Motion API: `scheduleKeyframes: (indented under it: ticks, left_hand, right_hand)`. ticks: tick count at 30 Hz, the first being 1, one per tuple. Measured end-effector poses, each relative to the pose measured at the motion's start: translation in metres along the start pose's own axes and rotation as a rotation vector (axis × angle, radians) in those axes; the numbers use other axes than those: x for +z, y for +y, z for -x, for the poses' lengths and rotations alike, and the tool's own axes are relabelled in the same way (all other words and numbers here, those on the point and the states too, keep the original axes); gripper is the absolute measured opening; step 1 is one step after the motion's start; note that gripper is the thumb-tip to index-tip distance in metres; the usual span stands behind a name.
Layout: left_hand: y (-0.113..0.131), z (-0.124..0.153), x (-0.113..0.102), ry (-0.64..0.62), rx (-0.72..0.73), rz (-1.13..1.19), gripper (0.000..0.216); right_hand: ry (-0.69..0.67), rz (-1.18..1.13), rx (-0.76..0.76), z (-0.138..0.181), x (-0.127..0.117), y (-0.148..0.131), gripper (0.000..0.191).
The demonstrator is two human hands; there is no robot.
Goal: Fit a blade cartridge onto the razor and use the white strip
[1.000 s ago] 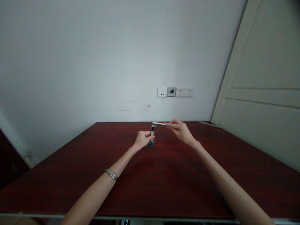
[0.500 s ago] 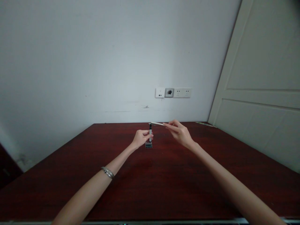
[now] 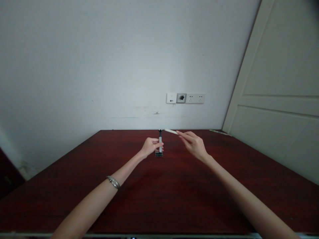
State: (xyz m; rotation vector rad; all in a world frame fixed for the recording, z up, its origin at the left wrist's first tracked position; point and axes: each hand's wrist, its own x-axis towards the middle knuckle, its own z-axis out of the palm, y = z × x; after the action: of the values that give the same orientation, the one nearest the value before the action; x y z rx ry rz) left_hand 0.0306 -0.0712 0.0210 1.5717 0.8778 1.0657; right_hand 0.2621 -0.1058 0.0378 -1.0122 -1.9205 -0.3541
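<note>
My left hand (image 3: 150, 146) is closed around the grey handle of an upright tool (image 3: 160, 143). The tool has a black neck and a small crosswise top, somewhat like a razor; its exact kind is too small to tell. At its foot is a small dark, glassy-looking block (image 3: 159, 154) on the table. My right hand (image 3: 193, 143) pinches one end of a slim white stick (image 3: 171, 131). The stick points left, its free tip just right of the tool's top and apart from it.
The dark red wooden table (image 3: 159, 199) runs back to a pale wall. A row of sockets and switches (image 3: 185, 98) is on the wall. A flat strip (image 3: 219, 132) lies at the back right edge, near a white panelled door (image 3: 276, 83).
My right hand has drawn the white stick rightward, away from the top of the upright tool. The left hand still grips the tool in nearly the same place.
</note>
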Motion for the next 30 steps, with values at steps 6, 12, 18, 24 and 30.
scheduleKeyframes:
  ticks: [6,12,18,24,30]
  left_hand:
    - [0.002,0.003,0.009,-0.025,-0.018,0.041,0.035]
    - [0.003,0.003,0.01,-0.006,-0.027,0.027,0.035]
    - [0.002,0.005,0.01,-0.01,-0.027,0.006,0.033]
    - [0.001,0.007,0.008,-0.015,-0.027,0.01,0.034]
    - [-0.004,0.004,0.002,-0.003,-0.014,-0.003,0.032]
  right_hand:
    - [-0.01,-0.035,0.093,-0.009,0.006,0.003,0.032]
    - [-0.034,-0.249,0.152,-0.007,0.014,-0.001,0.034]
    - [-0.1,-0.225,0.119,-0.006,0.017,-0.011,0.032]
    - [-0.014,-0.051,0.162,-0.022,0.017,0.0,0.03]
    - [-0.096,-0.021,0.113,-0.024,0.017,-0.004,0.03]
